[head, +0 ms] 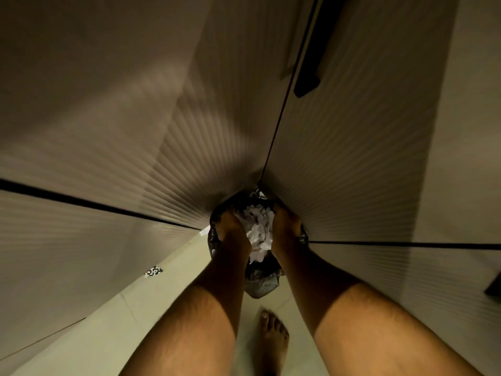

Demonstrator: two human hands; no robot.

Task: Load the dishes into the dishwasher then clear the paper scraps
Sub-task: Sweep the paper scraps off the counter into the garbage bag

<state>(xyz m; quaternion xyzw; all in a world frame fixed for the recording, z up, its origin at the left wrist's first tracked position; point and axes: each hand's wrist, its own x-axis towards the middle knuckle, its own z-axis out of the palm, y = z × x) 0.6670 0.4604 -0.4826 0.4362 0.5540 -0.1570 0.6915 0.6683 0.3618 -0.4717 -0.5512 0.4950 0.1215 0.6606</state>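
Paper scraps (259, 232), white and crumpled, sit in a bunch between my two hands at lower centre of the frame, over the mouth of a black bin bag (261, 283). The bunch runs longer from top to bottom of the frame than across, its upper end toward the cabinet fronts and its lower end toward me. Individual pieces cannot be separated; the lighting is dim and the bunch reads as one mass.

My left hand (230, 226) presses against the left side of the scraps, fingers curled in around them. My right hand (287, 226) does the same on the right side. The fingertips of both hands are buried in paper and plastic and cannot be seen. Whether either hand also grips the rim of the bag, I cannot tell.

The bag's far side is hidden behind the hands and scraps; only its crinkled lower part shows below my wrists. The container under the bag is not discernible.

Ribbed cabinet doors (352, 158) fill the upper frame, with a dark handle (311, 77) at upper right, cut off by the top edge. A small black-and-white marker (153, 271) lies at left on the pale floor (135, 321). My bare foot (273, 337) shows at bottom centre, partly cut off by the frame edge.
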